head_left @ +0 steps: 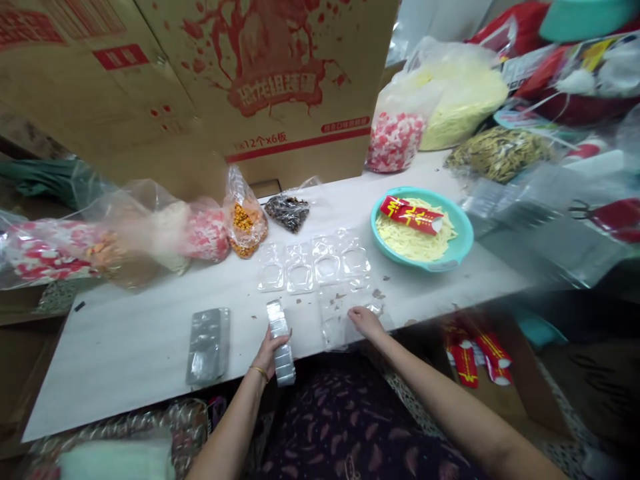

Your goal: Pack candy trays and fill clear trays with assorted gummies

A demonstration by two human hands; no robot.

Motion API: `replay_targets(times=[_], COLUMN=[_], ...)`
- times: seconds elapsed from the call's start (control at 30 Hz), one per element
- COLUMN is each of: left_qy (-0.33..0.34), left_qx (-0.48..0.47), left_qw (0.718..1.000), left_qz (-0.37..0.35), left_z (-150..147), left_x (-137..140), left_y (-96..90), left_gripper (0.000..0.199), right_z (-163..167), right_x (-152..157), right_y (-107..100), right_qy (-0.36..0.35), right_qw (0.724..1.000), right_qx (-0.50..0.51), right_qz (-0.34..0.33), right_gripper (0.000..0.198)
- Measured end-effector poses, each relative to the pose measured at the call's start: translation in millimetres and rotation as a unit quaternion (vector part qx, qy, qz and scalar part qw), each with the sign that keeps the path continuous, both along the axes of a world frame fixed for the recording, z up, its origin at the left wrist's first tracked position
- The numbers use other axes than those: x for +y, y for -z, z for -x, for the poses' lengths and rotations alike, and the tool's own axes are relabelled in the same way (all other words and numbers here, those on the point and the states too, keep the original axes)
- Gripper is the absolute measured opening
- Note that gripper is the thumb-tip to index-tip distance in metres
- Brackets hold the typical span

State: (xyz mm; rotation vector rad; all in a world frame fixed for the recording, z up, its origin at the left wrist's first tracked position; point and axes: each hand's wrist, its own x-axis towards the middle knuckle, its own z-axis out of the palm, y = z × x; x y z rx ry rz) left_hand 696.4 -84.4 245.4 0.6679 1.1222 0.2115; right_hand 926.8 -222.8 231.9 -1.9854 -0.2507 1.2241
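In the head view, your left hand [270, 351] has its fingers clamped around a silver strip [284, 360] at the frame's lower centre, while your right hand [367, 322], fingers curled together, is at clear plastic [332, 328] just right of centre, whether pinching it I cannot tell.

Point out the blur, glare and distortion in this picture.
Head view: the clear plastic on the right is heavily smeared, and the pink-and-white bag at far left looks soft; head view: bright glints on the silver stack and the silver strip in the left hand; head view: apparent wide-angle stretching toward the edges.
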Motion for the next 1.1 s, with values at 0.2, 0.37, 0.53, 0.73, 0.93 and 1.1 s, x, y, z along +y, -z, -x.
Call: replay_targets(times=[0.2,0.37,0.53,0.73,0.93,1.1], left_qy=[0.015,0.020,-0.001,-0.030,-0.045,-0.066], left_qx=[-0.014,-0.035,-0.077,-0.132,-0.143,-0.113], left_qw=[1.000,0.998,0.988,0.964,0.965,0.987], left_qz=[-0.006,0.054,0.131,0.229,0.217,0.096], left_z=[-2.8,-7.4,-22.5,-27.0,-17.9,-18.7], left_x=[-4.9,-1.5,-8.8,-15.4,-16.5,-19.2], left_y=[-1.3,-10.1,-17.4,-22.7,-23.0,-20.8], left_gripper=[0.058,0.053,0.035,0.039,0.041,0.042], right_z=[33.4,41.5,61.0,93.7,89.9,99.4], right_x=[-8.3,-14.2,19.3,59.7,64.6,74.8], right_y=[2.7,11.7,-12.2,-32.6,-44.7,-45.0], right_qy=[-0.389,-0.457,-0.263,-0.094,-0.112,-0.141], right_qw=[0.838,0.799,0.928,0.954,0.951,0.952], right_qx=[-0.379,-0.388,-0.185,0.110,0.153,0.165], right_qz=[-0.055,-0.043,-0.188,-0.263,-0.245,-0.218], right_gripper=[0.052,0.061,0.037,0.026,0.018,0.014])
